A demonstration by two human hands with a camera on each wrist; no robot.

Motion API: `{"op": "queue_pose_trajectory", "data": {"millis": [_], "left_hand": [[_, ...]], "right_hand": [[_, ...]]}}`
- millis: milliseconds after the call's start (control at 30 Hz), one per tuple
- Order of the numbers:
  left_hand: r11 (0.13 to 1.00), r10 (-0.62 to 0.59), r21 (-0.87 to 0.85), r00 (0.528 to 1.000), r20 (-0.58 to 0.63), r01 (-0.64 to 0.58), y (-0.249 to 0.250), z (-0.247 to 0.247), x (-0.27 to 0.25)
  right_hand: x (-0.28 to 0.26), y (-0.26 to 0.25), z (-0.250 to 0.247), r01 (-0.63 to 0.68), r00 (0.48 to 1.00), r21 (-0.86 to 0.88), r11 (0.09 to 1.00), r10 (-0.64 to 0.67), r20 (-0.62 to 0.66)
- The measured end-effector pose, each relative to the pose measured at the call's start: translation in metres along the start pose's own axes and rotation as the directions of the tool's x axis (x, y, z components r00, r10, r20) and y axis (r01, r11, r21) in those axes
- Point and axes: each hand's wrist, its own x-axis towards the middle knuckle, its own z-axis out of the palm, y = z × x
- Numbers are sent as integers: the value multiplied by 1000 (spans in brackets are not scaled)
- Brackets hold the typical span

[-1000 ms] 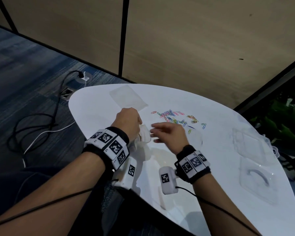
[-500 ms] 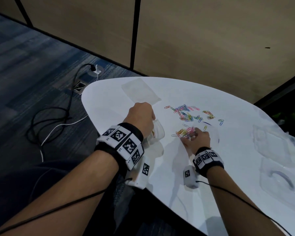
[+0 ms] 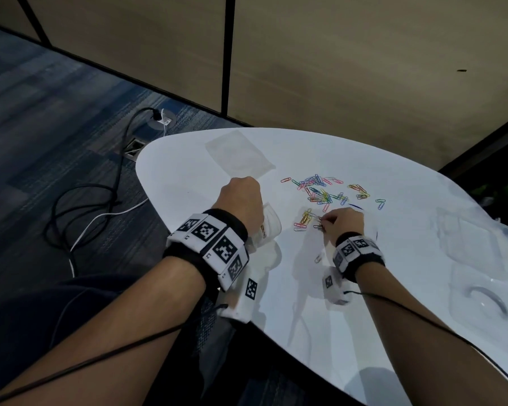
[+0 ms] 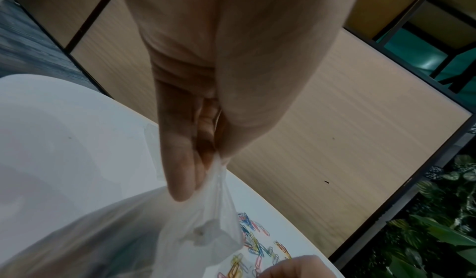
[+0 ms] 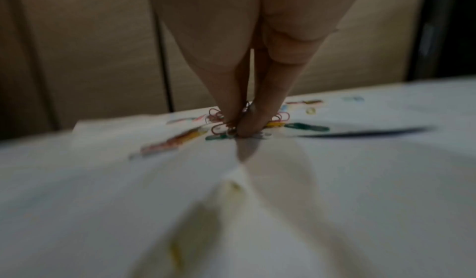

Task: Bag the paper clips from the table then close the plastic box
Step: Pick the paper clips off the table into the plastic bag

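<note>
Honestly, right hand point(image 3: 342, 222) is pinching paper clips point(image 3: 320, 191) mid-bench while left hand point(image 3: 241, 200) pinches the bag point(image 4: 203, 227) near the left edge; a loose pinch could scatter clips.

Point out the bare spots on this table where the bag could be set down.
Bare: the near table stretch between the two wrists, and the far edge right of the flat spare bag. Crowded: the paper clips mid-table; the open plastic box fills the right.

white table point(image 3: 379, 303), scattered paper clips point(image 3: 323, 191)
</note>
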Motion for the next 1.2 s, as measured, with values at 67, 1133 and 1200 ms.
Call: {"op": "queue_pose_trajectory", "data": {"millis": [67, 1133, 1200], "left_hand": [[1000, 2, -1, 1000, 3, -2, 1, 1, 0], [965, 154, -207, 987, -34, -158, 38, 30, 7], [963, 145, -226, 989, -31, -149, 37, 31, 9]], "right_hand": [[-2, 12, -7, -120, 993, 225, 967, 114, 39], [-58, -19, -72, 202, 858, 753, 627, -484, 173], [-32, 2, -66, 125, 953, 764, 633, -292, 86]]}}
